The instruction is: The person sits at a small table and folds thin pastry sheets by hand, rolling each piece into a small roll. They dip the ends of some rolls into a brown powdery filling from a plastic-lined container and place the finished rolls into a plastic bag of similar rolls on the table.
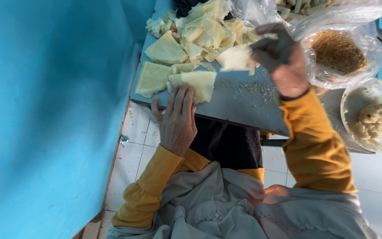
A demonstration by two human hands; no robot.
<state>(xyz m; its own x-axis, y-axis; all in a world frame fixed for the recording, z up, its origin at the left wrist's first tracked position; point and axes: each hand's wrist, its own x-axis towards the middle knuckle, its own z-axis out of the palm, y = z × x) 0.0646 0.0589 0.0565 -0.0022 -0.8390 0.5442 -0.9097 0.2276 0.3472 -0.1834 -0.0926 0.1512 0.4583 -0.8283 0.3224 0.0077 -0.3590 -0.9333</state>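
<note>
- Left hand (177,117) lies flat, open, pressing a folded wrapper (197,82).
- Right hand (281,59) pinches another wrapper piece (236,58).
- Beyond both hands, a pile of wrappers (208,31) waits unfolded; few done.

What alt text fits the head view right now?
Left hand presses a pale wrapper on a grey table while the right hand lifts another piece. More wrappers lie behind; a filling bowl sits right.

soft daylight — right hand (284,62) blurred (motion)
</note>
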